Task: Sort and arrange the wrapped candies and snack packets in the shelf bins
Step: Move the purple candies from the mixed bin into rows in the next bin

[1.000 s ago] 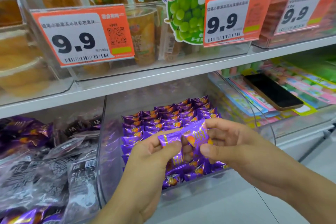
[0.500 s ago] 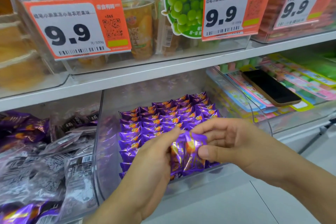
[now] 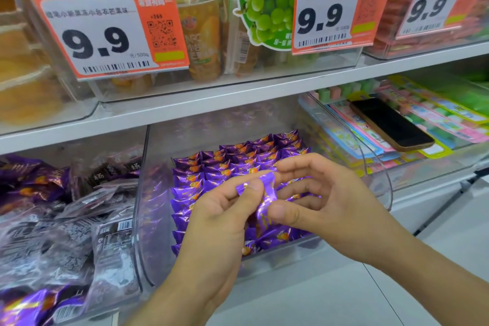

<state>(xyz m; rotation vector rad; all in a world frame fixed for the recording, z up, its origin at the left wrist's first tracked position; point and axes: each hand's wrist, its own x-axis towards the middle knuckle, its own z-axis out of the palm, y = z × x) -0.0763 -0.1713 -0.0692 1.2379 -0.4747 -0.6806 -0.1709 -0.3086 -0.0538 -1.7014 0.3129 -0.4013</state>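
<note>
pinching purple candy (image 3: 266, 200), apparently both hands.

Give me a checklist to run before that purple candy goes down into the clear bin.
1. Candy held: left hand pinches the purple candy at its top, right hand at its lower part. ok.
2. Candy over the clear bin. ok.
3. Same kind as the candy rows in the bin. ok.
4. Free slot in the front rows: hidden by the hands. cannot tell.
5. Stray phone lies on the packets in the next bin. not ok.
</note>
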